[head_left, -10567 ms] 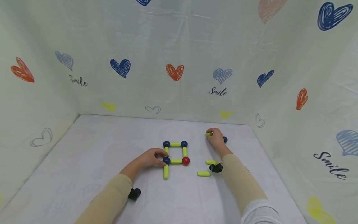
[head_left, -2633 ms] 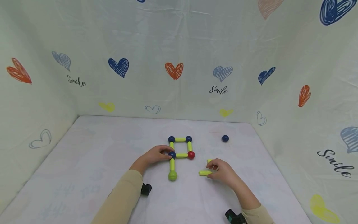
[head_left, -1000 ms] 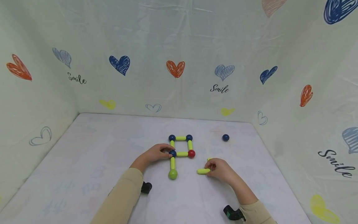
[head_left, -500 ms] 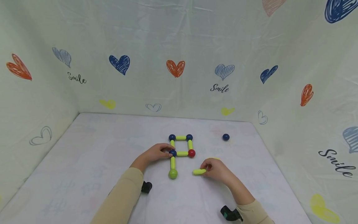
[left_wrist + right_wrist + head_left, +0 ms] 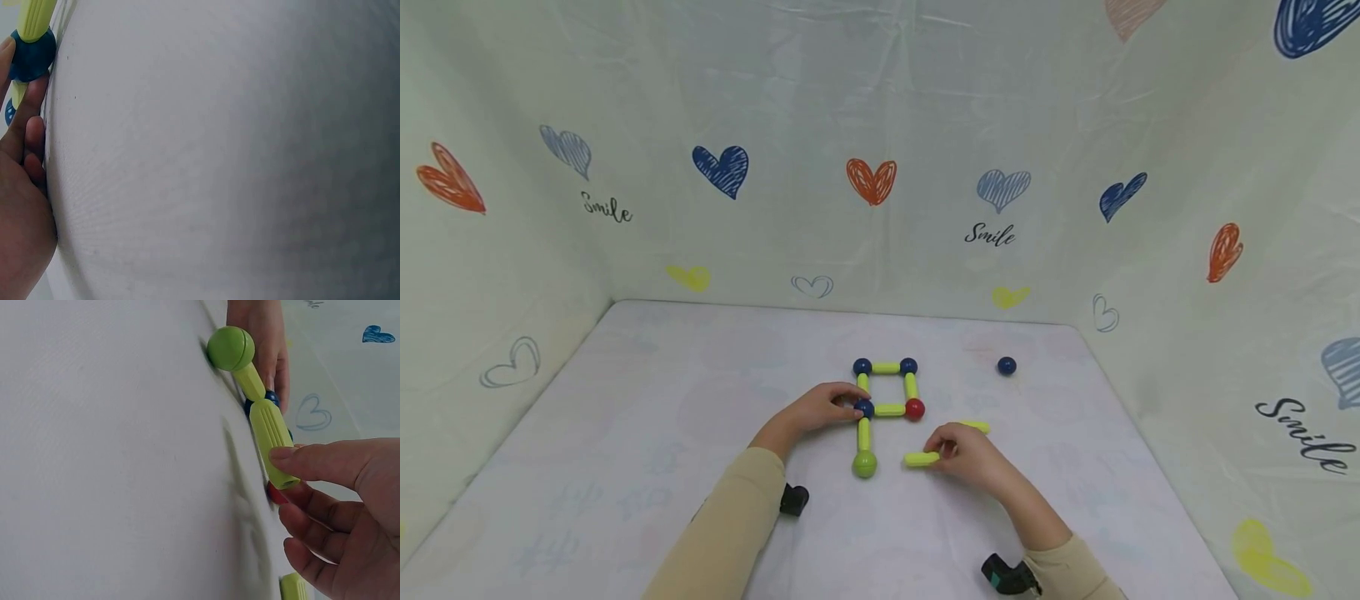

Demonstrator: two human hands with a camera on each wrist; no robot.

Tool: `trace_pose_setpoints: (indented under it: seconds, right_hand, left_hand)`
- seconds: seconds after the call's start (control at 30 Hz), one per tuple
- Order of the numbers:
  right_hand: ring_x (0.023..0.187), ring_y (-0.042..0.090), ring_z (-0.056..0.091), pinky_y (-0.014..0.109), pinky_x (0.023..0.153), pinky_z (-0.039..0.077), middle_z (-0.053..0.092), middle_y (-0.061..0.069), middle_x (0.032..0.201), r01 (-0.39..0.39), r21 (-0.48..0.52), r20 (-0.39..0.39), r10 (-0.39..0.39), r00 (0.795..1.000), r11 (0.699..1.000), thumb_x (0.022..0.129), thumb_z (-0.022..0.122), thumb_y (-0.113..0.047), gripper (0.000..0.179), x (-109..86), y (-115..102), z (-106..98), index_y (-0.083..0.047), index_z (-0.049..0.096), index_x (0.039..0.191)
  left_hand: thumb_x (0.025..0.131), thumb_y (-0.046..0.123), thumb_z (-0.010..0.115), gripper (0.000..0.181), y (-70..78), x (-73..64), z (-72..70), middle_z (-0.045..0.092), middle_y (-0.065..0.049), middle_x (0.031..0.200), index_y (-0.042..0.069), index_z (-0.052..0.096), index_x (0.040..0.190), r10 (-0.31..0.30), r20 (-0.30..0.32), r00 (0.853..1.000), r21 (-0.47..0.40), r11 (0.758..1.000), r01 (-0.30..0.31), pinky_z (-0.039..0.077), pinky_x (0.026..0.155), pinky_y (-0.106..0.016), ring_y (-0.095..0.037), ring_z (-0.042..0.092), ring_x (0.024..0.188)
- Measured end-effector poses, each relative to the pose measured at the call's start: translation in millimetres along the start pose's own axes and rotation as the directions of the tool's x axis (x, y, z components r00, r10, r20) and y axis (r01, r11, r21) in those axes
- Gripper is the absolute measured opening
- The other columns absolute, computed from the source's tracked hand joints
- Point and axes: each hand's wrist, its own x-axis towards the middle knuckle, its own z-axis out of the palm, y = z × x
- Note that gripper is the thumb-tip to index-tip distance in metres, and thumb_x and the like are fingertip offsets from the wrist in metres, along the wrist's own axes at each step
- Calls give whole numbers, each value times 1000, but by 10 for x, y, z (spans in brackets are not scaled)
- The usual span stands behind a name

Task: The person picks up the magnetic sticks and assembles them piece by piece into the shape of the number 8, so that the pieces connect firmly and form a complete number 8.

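My left hand (image 5: 816, 408) pinches a blue ball (image 5: 865, 408) at the near left corner of a square of yellow-green toy building rods. Two more blue balls and a red ball (image 5: 914, 408) form its other corners. From the pinched ball another rod (image 5: 864, 434) runs toward me, ending in a larger green ball (image 5: 865, 464). Between thumb and fingers, my right hand (image 5: 973, 457) holds a loose yellow-green rod (image 5: 919, 459), also seen as a ribbed rod (image 5: 270, 439) in the right wrist view. Its free end points left at the green ball, with a gap between.
One more yellow-green rod (image 5: 976, 426) lies behind the right hand. A lone blue ball (image 5: 1007, 366) sits at the back right of the white table (image 5: 662, 400). Black wrist cameras (image 5: 1007, 575) sit on both wrists. A cloth backdrop (image 5: 790, 225) printed with hearts surrounds the table.
The green ball has joined the near end of the downward rod since the earliest frame. My right hand has since gripped a rod and slid left with it; the left hand keeps its hold.
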Motion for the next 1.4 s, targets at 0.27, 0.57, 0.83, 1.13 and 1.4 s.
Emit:
trace_pose_setpoints:
  seconds: [0.27,0.57,0.83,1.13,1.4]
  right_hand:
    - [79,18,50,28,66,45,56,-4,82,12,5,27,-12,1000,1000,81,76,-1,19,27,-44,67,-14,69,95]
    - [79,18,51,28,65,46,57,-4,83,26,11,41,-27,999,1000,82,77,-3,19,65,-68,126,-14,70,95]
    - [79,17,52,27,66,46,58,-4,83,37,25,59,-38,998,999,82,77,-4,18,85,-73,183,-14,69,95]
    - [78,17,52,26,65,46,57,-3,84,47,31,68,-49,997,998,83,77,-4,18,113,-110,218,-14,69,97]
    - [77,17,51,28,64,45,56,-3,82,40,23,65,-41,997,999,83,76,-5,18,142,-118,242,-15,69,95]
  left_hand:
    - [89,18,73,27,-1,1,-3,61,2,107,17,70,116,0,-4,1000,-1,1000,0,43,89,-36,-18,50,96]
    - [89,17,73,27,-10,6,-18,60,1,105,15,70,116,26,3,1000,-1,1000,-26,42,83,-33,-18,49,93]
    - [89,18,72,28,-17,15,-16,60,1,105,15,70,117,24,9,1000,-13,1000,-24,42,83,-33,-18,49,94]
    - [89,17,73,27,0,-1,-17,60,1,104,15,70,116,24,5,1000,-2,1000,-24,42,83,-34,-18,49,93]
    - [89,18,73,27,-16,0,-18,60,2,104,16,70,116,24,-1,1000,-1,1000,-24,42,83,-33,-18,49,93]
